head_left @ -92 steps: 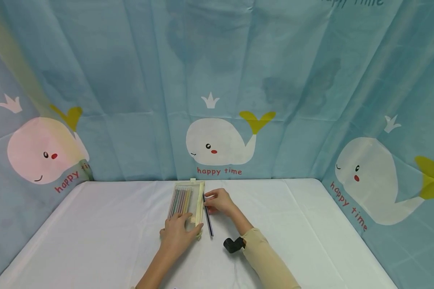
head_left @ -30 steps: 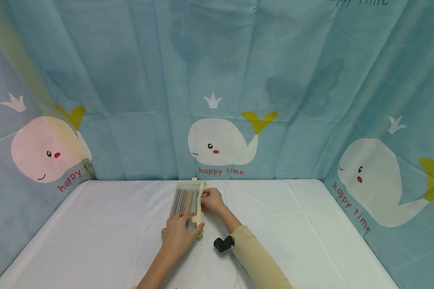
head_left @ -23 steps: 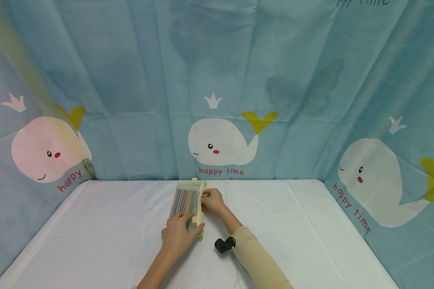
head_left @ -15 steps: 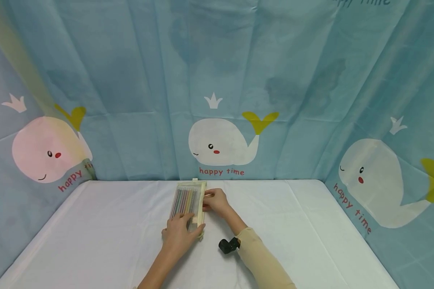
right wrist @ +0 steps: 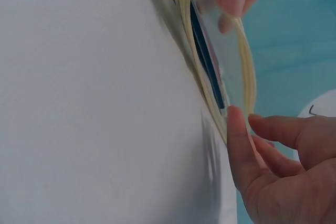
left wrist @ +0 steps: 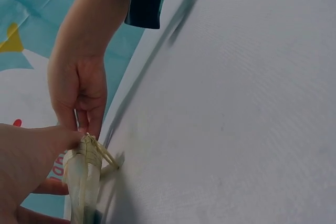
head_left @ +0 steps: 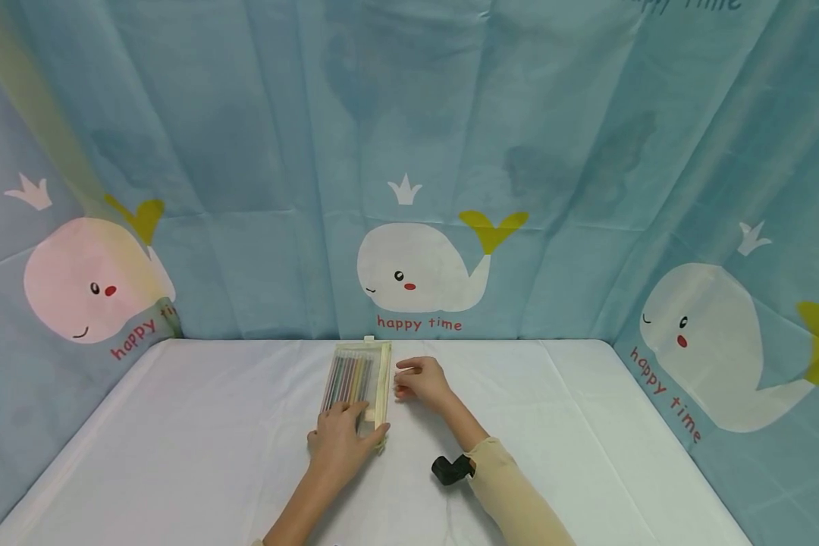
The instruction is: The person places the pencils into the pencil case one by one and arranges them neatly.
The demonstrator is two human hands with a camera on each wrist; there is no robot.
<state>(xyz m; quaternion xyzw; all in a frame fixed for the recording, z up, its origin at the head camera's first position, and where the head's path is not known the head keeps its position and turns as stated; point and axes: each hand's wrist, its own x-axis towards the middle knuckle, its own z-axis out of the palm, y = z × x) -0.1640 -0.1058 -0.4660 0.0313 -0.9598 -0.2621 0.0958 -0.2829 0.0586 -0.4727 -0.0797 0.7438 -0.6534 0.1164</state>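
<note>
A flat see-through pencil case (head_left: 382,379) with cream edging lies near the back edge of the table. Several coloured pencils (head_left: 346,379) lie side by side in it. My left hand (head_left: 337,440) grips the near end of the case, thumb on its right edge. In the right wrist view, a dark blue pencil (right wrist: 206,56) shows inside the case's parted zip edge. My right hand (head_left: 423,381) is just right of the case, its fingers loosely bent; I see nothing held in it. In the right wrist view, its fingertips (right wrist: 236,116) appear close by the edging.
A white cloth covers the table (head_left: 553,440). Blue curtains (head_left: 246,265) printed with whales hang behind and at both sides. A black wrist camera (head_left: 452,470) sits on the right forearm, low over the cloth.
Three seconds ago, my right hand held the dark pencil beside the case; now the pencil is inside. That hand has let go and drawn back rightward. My left hand has hardly moved.
</note>
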